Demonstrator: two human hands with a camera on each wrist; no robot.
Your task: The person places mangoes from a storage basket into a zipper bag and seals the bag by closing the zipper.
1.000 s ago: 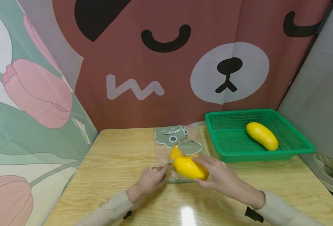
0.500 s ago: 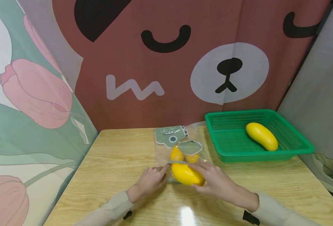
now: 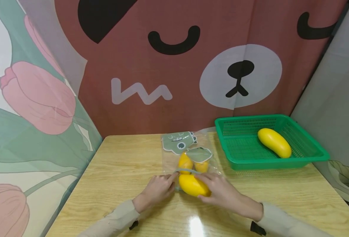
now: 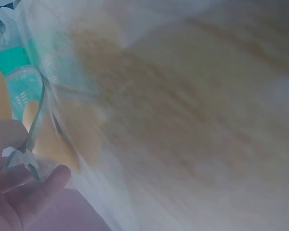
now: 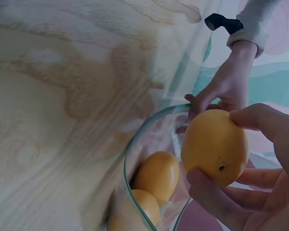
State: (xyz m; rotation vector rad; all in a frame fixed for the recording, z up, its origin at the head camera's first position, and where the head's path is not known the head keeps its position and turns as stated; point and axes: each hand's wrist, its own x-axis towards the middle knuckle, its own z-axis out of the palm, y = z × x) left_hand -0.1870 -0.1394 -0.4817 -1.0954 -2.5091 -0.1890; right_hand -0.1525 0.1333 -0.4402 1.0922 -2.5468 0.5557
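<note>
Now the held mango (image 3: 192, 185) is being brought lower in the head view than it was a second ago, and the green rim (image 3: 189, 170) of the clear bag (image 3: 169, 161) is being uncovered above it, along with two mangoes (image 3: 185, 161) already being held inside. This is being taken as a lining-up of the fruit with the bag's mouth; the held mango is being judged as not yet put in. It is being kept just below the rim, near the lower middle of the frame; whether the rim is being touched by it cannot be told.

Its long axis is being slanted slightly, from upper left to lower right. The leading end is being pointed toward the left hand (image 3: 159, 187), while the end with a dark mark is being turned toward the camera in the right wrist view.

The held mango is being gripped between the thumb and fingers of the right hand (image 3: 221, 192). The bag's rim is being pinched by the left hand.
</note>
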